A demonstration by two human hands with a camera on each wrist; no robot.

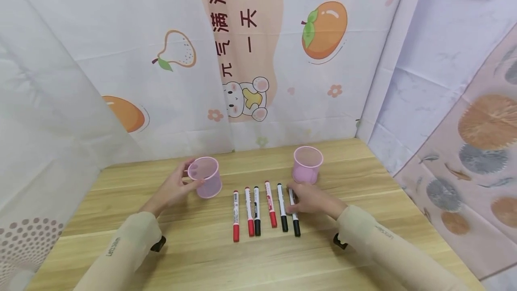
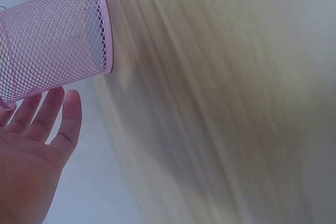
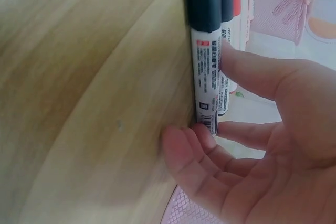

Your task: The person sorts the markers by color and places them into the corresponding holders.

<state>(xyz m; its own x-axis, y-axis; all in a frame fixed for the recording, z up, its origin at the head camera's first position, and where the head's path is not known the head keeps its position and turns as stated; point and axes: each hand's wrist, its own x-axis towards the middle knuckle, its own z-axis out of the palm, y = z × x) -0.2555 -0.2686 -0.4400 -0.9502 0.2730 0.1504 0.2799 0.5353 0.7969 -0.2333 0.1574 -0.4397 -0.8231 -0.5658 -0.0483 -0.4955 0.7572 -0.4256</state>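
Observation:
My left hand point(image 1: 177, 188) grips the left pink mesh pen holder point(image 1: 210, 186), thumb at its front near the rim and fingers round its far side. In the left wrist view the fingers point(image 2: 68, 124) curve beside the mesh wall. My right hand point(image 1: 311, 199) pinches the rightmost black-capped marker point(image 3: 206, 77) at its white end; the thumb lies along one side and the fingertips on the other. This marker lies on the table beside another black-capped marker point(image 1: 282, 208). Further left are a red-capped marker point(image 1: 270, 203), a black-capped one point(image 1: 256, 210) and two more red-capped ones.
A second pink mesh pen holder point(image 1: 306, 169) stands upright just beyond my right hand. The wooden table point(image 1: 194, 259) meets a printed cloth backdrop point(image 1: 169, 120) along its far edge, with more cloth hanging at both sides.

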